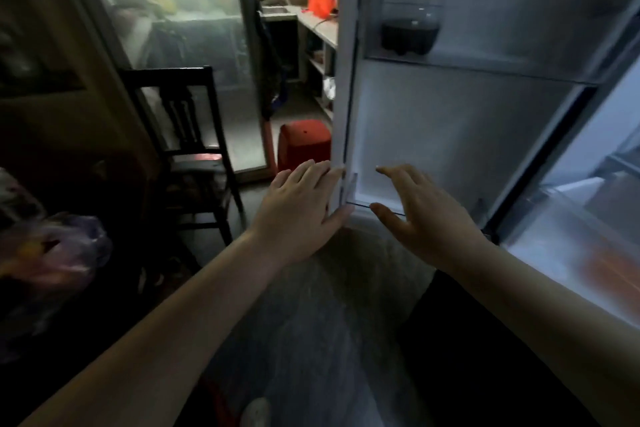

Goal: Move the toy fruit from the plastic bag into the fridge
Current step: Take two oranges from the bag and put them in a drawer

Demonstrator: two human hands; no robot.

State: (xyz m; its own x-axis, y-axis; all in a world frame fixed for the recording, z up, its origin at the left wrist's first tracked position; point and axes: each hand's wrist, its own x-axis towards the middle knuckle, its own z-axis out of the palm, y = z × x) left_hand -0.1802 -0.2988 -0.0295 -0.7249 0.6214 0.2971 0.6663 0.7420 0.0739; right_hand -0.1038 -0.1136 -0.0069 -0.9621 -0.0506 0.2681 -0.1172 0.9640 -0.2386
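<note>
**Toy fruit:** not plainly visible. A yellow patch (33, 249) showed inside the plastic bag; the blur was too heavy to say whether it was fruit.

**Plastic bag** (59, 246): translucent and crumpled, at the near left of the scene against a dark background. What it rested on could not be told, nor its long axis. It lay well to the left of both hands.

**Left hand** (301, 211): open, holding nothing. Its straight fingers lay flat on the outer edge of the fridge door (450, 135), with the thumb at the door's lower corner. This hand was the nearer to the bag, so a reach back for fruit would probably fall to it.

**Right hand** (427, 215): open and empty, fingers spread. It was just in front of the door's lower shelf (381, 208); contact could not be judged.

**Fridge** (588, 204): door open, lit interior at the right. An orange blur (609, 270) lay low inside and could not be identified.

**Bottle** (412, 10): clear, red-capped, with dark liquid at the bottom, upright on the upper door shelf.

**Surroundings:**
- Dark wooden chair (187, 149), left of the door.
- Red stool (304, 142), beyond the left hand.
- Orange bag (320, 0), on the far surface.
</note>
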